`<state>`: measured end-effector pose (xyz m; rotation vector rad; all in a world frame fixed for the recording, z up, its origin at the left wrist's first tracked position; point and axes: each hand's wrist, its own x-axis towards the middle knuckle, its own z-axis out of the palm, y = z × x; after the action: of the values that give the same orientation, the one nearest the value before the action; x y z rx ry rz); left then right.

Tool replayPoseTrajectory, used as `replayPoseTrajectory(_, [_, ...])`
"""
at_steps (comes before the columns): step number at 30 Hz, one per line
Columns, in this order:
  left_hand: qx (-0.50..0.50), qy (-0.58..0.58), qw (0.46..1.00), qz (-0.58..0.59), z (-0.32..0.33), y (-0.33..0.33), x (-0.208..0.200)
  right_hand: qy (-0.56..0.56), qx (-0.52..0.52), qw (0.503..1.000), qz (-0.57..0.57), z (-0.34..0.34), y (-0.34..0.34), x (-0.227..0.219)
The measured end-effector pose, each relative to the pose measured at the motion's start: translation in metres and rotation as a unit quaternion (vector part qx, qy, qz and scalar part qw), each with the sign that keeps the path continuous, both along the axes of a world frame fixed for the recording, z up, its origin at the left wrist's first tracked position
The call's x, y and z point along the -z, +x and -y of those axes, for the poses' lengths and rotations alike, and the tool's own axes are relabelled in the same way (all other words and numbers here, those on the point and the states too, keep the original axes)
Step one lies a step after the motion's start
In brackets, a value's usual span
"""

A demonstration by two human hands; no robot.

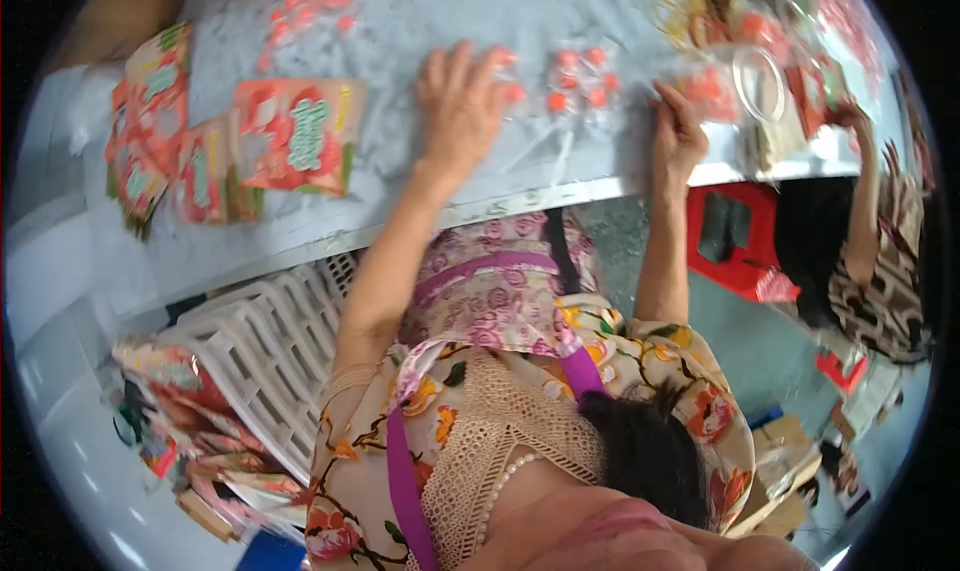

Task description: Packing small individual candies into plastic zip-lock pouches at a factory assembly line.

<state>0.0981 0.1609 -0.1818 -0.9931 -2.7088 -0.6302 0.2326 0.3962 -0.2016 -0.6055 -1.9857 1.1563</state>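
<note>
**Both hands flat on the table, orange pieces between them**

Landmark: the grey table (400, 31).

- Your left hand (462, 106) lies palm down on the table, fingers spread, gripping nothing. Fingertips touch the near edge of a cluster of small round orange pieces (578, 76). I count roughly seven; blur makes that uncertain.
- Your right hand (678, 136) rests at the table's front edge, fingers bent onto a clear plastic film (560, 141) under the cluster. Can't tell if it is pinching the film or just pressing.
- The hands are apart, with the cluster between them on the tabletop.
- Four or so flat red printed packets (298, 136) lie on the table, well left of your left hand, partly overlapping.
- One clear round ring (762, 83), like a tape roll, sits on the table past your right hand.
- More orange pieces (305, 6) lie at the table's far side, blurred and uncountable.
- White slatted plastic crate (270, 351) stands below the table's front edge, with glossy red packets (190, 421) piled beside it.
- Red plastic stool (735, 241) stands under the table's right end.
- Another person's hand (850, 116) reaches the table at its right end, clear of yours.
- Nothing covers the cluster.
</note>
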Motion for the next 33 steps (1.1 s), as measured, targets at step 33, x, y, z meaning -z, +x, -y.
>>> replayPoseTrajectory(33, [-0.130, 0.082, 0.979, 0.132, 0.102, -0.196, -0.046, 0.029, 0.024, 0.996, 0.080, 0.002, 0.002, -0.012])
